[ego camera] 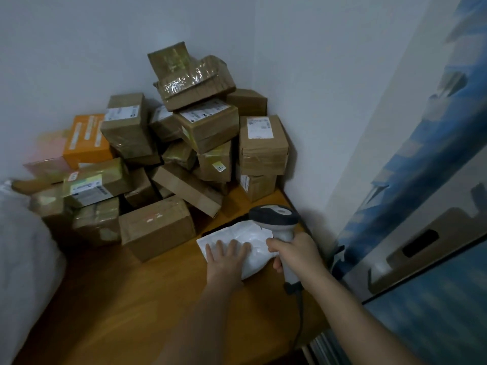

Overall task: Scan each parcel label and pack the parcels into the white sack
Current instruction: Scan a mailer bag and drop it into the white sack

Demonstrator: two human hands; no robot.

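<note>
- Reaching forward over the wooden table (pixel 110 306), nearest to the camera: two bare forearms.
- Lying at the far left edge: part of the white sack (pixel 23 259), blurred.
- Standing heaped in the corner against the wall: many brown cardboard parcels (pixel 155 227), several carrying white labels, and one orange box (pixel 85 139) on the left side of the heap.
- Pressing down flat with straight, spread fingers: left hand (pixel 226 259), on a white soft parcel (pixel 250 241) lying on the table just in front of the heap.
- Grasping with curled fingers: right hand (pixel 295 255), around the handle of a barcode scanner (pixel 276 219), its dark head pointing over the white parcel, its cable hanging down toward the table edge.
- Leaning at the far right: a blue patterned panel (pixel 427 159).
</note>
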